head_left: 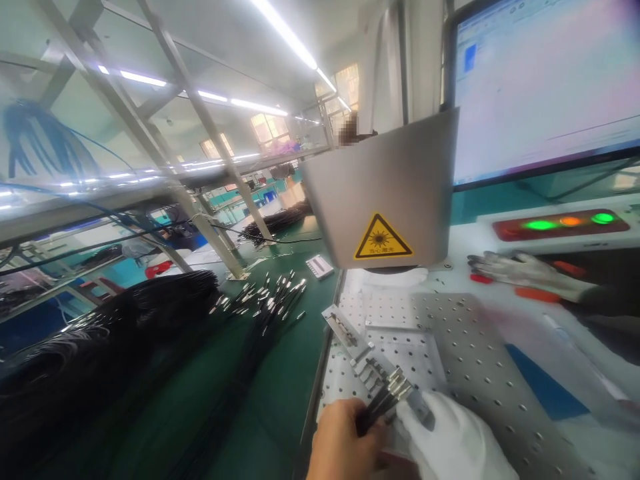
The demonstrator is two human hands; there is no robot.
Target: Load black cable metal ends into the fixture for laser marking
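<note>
My bare left hand (345,437) is closed around a small bundle of black cables (373,415). Metal connectors (399,385) at the cable ends point up and to the right, out of the fist. My right hand (450,433), in a white glove, is at the right side of these connectors, with thumb and fingers pinching close to them; part of its grip is hidden. Just beyond both hands, a metal fixture (373,373) with slots lies slantwise on the perforated metal plate (480,360). Small metal pieces sit on the fixture's far end.
Over the plate hangs a grey machine head (385,193) with a laser warning label. To the left, many black cables (255,333) with metal ends lie on the green table (285,373). Behind stands a monitor (545,87). A grey-white glove (525,272) lies below lit buttons (560,224).
</note>
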